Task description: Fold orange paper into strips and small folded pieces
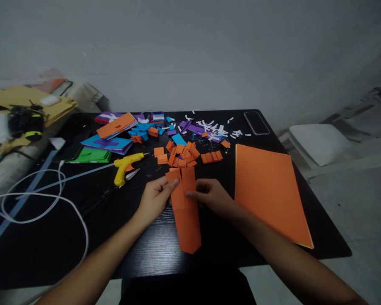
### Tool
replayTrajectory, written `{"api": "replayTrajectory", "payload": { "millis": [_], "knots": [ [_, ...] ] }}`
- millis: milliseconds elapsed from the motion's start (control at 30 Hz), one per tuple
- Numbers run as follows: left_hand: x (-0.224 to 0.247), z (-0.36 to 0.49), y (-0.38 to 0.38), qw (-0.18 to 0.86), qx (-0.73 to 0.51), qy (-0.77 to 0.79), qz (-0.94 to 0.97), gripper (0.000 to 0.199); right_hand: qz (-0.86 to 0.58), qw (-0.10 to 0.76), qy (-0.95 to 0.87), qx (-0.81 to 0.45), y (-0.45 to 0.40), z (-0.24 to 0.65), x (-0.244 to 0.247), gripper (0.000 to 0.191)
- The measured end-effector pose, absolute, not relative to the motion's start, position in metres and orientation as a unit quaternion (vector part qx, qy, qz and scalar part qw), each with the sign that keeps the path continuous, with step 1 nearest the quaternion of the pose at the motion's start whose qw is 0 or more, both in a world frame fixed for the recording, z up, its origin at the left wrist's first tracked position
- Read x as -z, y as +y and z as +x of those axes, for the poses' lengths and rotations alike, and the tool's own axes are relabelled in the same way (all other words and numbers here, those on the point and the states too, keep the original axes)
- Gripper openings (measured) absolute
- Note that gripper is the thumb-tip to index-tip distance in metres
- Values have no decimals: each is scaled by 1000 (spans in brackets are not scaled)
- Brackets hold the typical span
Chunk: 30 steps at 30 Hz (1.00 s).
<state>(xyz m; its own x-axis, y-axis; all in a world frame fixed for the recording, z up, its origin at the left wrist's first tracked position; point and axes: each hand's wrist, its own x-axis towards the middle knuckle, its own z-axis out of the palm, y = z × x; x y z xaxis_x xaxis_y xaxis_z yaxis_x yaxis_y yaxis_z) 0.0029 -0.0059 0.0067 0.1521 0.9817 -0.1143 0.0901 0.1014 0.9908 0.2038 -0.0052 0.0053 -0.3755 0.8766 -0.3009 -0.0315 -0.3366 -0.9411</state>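
A long folded piece of orange paper (188, 228) is held between both hands above the front middle of the table. My left hand (157, 197) pinches its left side, thumb on top over a narrower orange flap. On the right edge, my right hand (211, 195) grips the paper between thumb and fingers. Just beyond the paper lies a heap of small folded orange pieces (182, 155). Orange sheets (269, 190) lie stacked to the right of my right hand, with a yellow edge showing beneath.
On the black table (146, 250), a yellow glue gun (123, 168) and scissors (132, 174) lie left. Behind are folded coloured papers (117, 126), paper scraps (212, 129) and a phone (256, 123). A white cable (82, 224) loops at left. A white stool (320, 142) stands right.
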Motion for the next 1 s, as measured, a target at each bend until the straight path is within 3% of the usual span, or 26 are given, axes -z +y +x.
{"api": "replayTrajectory", "payload": {
  "millis": [233, 767, 1000],
  "knots": [
    [-6, 3, -8, 620, -361, 455, 528, 51, -455, 358, -445, -684, -5, 204, -3, 46],
    [-1, 9, -13, 564, -423, 482, 520, 49, -478, 415, -420, -650, -11, 196, 2, 43],
    [-2, 7, -11, 562, -415, 499, 512, 48, -449, 379, -427, -688, -7, 199, -1, 42]
  ]
}}
